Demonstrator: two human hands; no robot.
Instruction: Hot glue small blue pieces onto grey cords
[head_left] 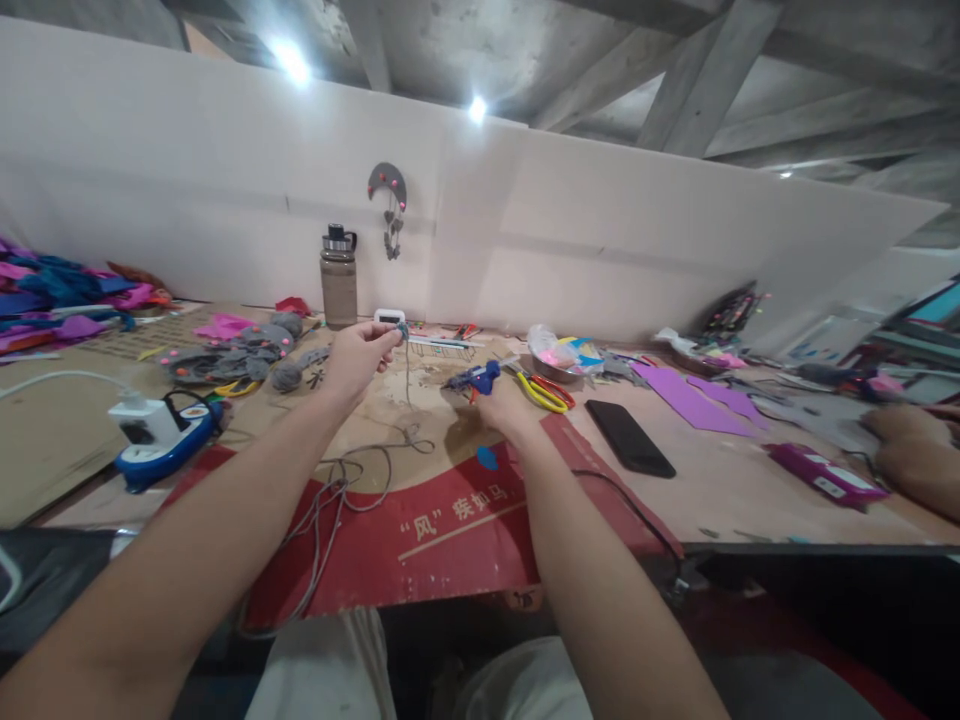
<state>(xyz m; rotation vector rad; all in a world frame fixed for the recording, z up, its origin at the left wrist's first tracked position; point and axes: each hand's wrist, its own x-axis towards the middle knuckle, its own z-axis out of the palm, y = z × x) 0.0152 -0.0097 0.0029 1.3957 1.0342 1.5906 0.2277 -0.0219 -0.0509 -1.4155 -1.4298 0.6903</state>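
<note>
At frame centre a grey cord [407,375] hangs from the left hand [358,358], which pinches its top end, and the rest trails over the bench [720,480]. Just right of it, the right hand [501,405] grips a glue gun [478,377] with the nozzle apart from the cord, so gluing looks not yet begun. Scissors [546,393] and a phone [628,437] lie further right.

Blue glue gun [475,378], grey cord [352,480], yellow-handled scissors [546,392], black phone [629,437], purple felt [679,392]

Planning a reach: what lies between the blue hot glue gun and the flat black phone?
In the head view, scissors with yellow and red handles lie between the blue hot glue gun and the flat black phone.
</note>
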